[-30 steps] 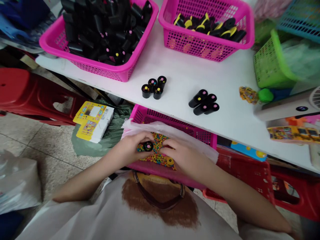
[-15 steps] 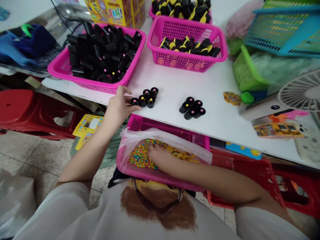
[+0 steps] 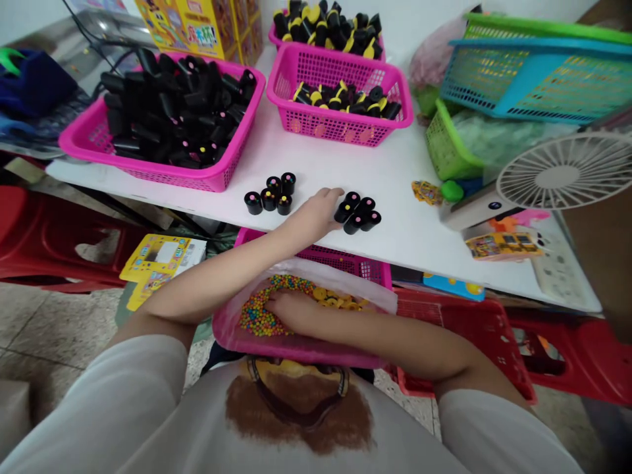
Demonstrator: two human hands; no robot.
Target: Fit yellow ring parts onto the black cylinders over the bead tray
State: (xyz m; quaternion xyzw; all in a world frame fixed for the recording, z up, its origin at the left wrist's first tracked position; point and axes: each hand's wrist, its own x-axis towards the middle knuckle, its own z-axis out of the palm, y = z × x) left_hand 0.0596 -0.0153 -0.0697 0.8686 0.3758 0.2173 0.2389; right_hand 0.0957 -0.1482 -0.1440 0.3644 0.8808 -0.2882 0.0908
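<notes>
My left hand (image 3: 323,209) reaches across to a cluster of several short black cylinders (image 3: 363,214) with pink or yellow dots on their tops. Its thumb and fingers are apart at the cluster's left side, by the nearest cylinder. A second group of similar black cylinders (image 3: 269,197) stands upright to the left. In a bag-lined pink basket (image 3: 301,352) at my lap, my right hand (image 3: 289,308) dips into small multicoloured beads (image 3: 259,316). Its fingertips are partly hidden among them. Yellow round pieces (image 3: 336,299) lie in the same bag, right of the beads.
A pink basket (image 3: 222,174) heaped with black cylinders stands back left. Another pink basket (image 3: 336,131) holds black-and-yellow pieces. On the right are a small fan (image 3: 557,174), a green basket (image 3: 447,145) and a blue basket (image 3: 518,85). A red stool (image 3: 44,240) stands left.
My left hand has left the left group of cylinders and moved right to the other cluster. My right hand stays in the beads, deeper among them. The view has shifted slightly.
</notes>
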